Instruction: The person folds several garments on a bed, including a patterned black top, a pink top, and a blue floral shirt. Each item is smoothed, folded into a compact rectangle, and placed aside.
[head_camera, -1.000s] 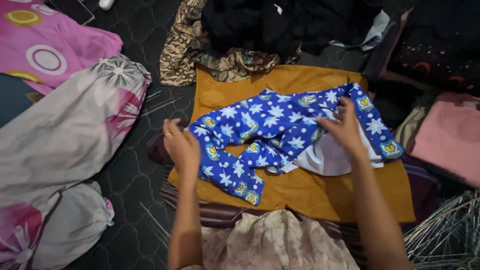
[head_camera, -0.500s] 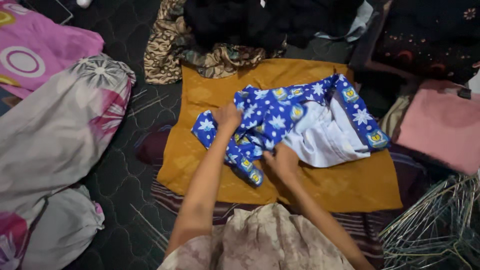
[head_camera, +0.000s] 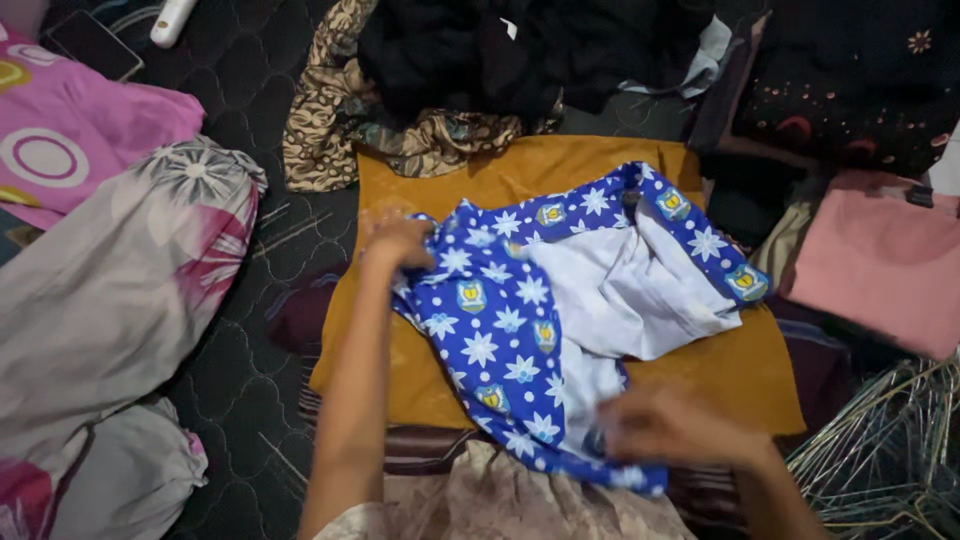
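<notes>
A small blue garment (head_camera: 505, 320) with white stars and yellow badges lies spread on a mustard-yellow cloth (head_camera: 520, 165), its white inner lining (head_camera: 625, 290) showing. My left hand (head_camera: 395, 240) grips the garment's upper left corner. My right hand (head_camera: 665, 425), blurred by motion, holds the garment's lower end near my lap, so the blue cloth is stretched between both hands.
Grey floral pillows (head_camera: 120, 290) and a pink pillow (head_camera: 70, 130) lie left. A brown patterned cloth (head_camera: 330, 110) and dark clothes (head_camera: 520, 50) are heaped behind. Folded pink cloth (head_camera: 880, 260) sits right, with wire hangers (head_camera: 880, 450) at lower right. A phone (head_camera: 92, 42) is top left.
The garment was bunched in the middle; now my left hand has moved up-left and my right hand has pulled its lower end toward me, stretching it out.
</notes>
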